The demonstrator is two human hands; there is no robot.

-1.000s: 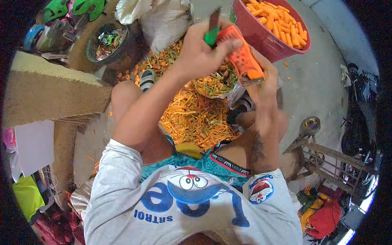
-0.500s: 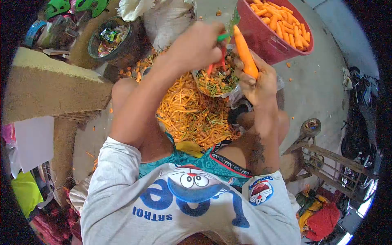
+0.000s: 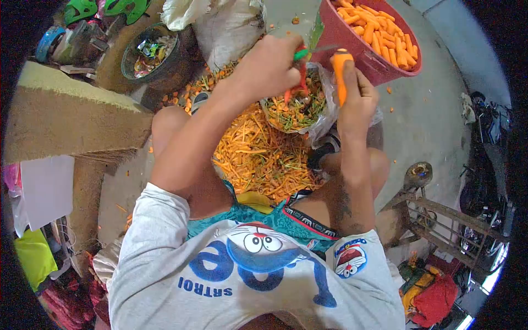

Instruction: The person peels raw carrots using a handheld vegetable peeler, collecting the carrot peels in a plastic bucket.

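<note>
My left hand [image 3: 278, 63] is closed round a green-handled knife [image 3: 301, 54]. Its thin blade points right, with the tip close to the top of a carrot. Below the same fist hang red prongs [image 3: 302, 82] of a tool whose kind I cannot make out. My right hand [image 3: 358, 99] grips the peeled orange carrot [image 3: 340, 77] nearly upright, thumb along its side and the flat upper end showing. Under the hands is a clear plastic bag [image 3: 324, 113] of carrot trimmings and green stem bits. Heaped carrot peelings [image 3: 258, 148] lie between my legs.
A red tub [image 3: 363, 60] of peeled carrots stands at the front right. A dark bin [image 3: 157, 60] of rubbish and a white sack [image 3: 228, 33] are at the front left. Cut carrot ends [image 3: 192, 91] litter the floor. A wooden rack [image 3: 440, 225] sits to the right.
The carrot's pointed tip was up before; now a blunt, flat end faces up. My right hand has shifted slightly right, and the knife blade now shows beside the carrot's top.
</note>
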